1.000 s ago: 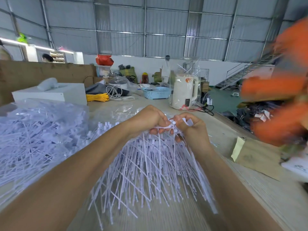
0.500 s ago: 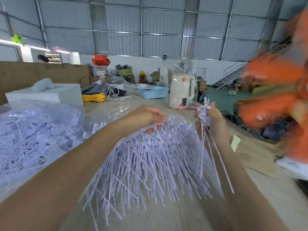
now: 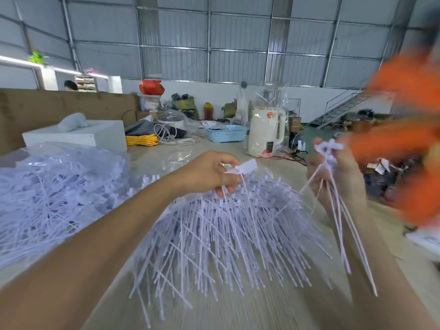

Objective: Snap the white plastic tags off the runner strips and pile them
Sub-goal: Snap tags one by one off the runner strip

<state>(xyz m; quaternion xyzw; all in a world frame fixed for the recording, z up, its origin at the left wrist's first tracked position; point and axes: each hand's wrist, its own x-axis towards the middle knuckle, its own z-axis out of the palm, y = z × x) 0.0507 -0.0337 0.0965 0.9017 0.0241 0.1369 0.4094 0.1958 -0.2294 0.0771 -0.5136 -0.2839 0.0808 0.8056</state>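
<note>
Sprawling across the tabletop (image 3: 226,148), a bagged heap of tags (image 3: 47,198) lies left, beside a fanned bundle of runner strips (image 3: 214,234). The left hand (image 3: 209,173) grips that bundle's top – fingers curled. The right hand (image 3: 338,177) pinches several loose tags (image 3: 329,151), raised well apart.

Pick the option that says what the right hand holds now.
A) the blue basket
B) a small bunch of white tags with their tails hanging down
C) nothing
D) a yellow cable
B: the right hand grips a few white tags by their heads, tails hanging down, held apart from the bundle under the left hand.
</note>
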